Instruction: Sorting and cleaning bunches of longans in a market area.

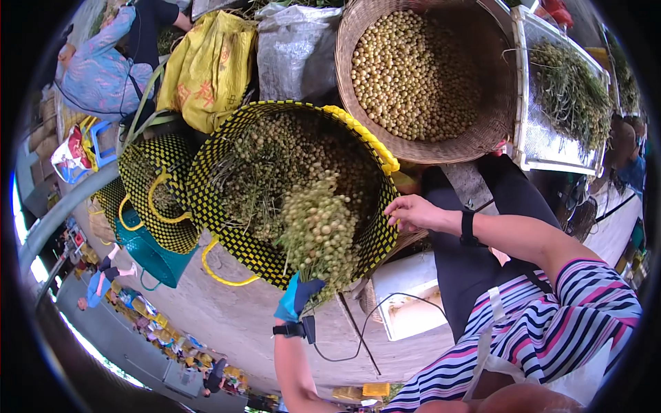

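Note:
My left hand (298, 299), in a blue glove, grips a bunch of small round tan fruits on thin green stems (323, 232). It holds the bunch at its stem end, over the near rim of a black-and-yellow woven basket (248, 263). Inside that basket lies a heap of similar fruiting stems (263, 180). My bare right hand (410, 211) hovers by the basket's right rim, fingers loosely curled and apart, with nothing seen in them. Beyond it stands a round brown wicker basket (498, 88) holding many loose round fruits (408, 77).
A white plastic crate (526, 139) with stripped-looking stems (573, 93) stands at the right. Yellow (211, 67) and whitish sacks (299, 51) lie behind. Smaller woven baskets (160, 196) and a teal bucket (155, 258) sit left. A cable (356, 356) hangs from my left wrist. Another person (103, 77) sits upper left.

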Motion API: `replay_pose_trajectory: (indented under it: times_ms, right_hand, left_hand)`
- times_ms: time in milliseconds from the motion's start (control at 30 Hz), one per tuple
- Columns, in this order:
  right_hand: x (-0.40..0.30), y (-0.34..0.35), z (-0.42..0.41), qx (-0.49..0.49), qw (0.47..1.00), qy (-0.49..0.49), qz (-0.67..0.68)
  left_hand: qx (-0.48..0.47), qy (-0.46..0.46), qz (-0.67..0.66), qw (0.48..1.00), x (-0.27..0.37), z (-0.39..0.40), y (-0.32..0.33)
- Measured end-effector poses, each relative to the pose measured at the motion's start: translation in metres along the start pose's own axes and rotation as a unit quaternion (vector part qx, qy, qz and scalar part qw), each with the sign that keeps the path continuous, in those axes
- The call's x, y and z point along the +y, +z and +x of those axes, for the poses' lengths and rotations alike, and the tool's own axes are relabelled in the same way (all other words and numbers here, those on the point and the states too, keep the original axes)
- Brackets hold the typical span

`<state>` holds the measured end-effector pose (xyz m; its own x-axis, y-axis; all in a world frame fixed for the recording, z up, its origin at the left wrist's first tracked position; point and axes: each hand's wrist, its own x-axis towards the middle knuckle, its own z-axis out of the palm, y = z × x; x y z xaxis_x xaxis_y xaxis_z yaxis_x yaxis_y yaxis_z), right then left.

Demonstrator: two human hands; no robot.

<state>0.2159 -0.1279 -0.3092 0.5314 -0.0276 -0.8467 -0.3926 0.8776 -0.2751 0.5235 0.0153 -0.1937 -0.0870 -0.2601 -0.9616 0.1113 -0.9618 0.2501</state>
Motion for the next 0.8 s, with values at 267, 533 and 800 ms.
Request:
replay_pose_trajectory:
  times_ms: [267, 533, 800]
  right_hand:
    - [-0.028, -0.007, -0.042, -0.016, 0.999, -0.034, -0.006]
    - [-0.037, -0.053, -0.102, -0.024, 0.998, -0.062, 0.013]
    - [0.002, -0.149, -0.183, 0.021, 0.990, -0.118, 0.067]
  left_hand:
    - [0.101, 0.047, -0.094, 0.989, -0.013, -0.096, -0.008]
    - [0.108, 0.067, -0.065, 0.990, 0.026, -0.148, 0.055]
    - [0.014, 0.052, 0.089, 0.995, 0.134, -0.149, 0.203]
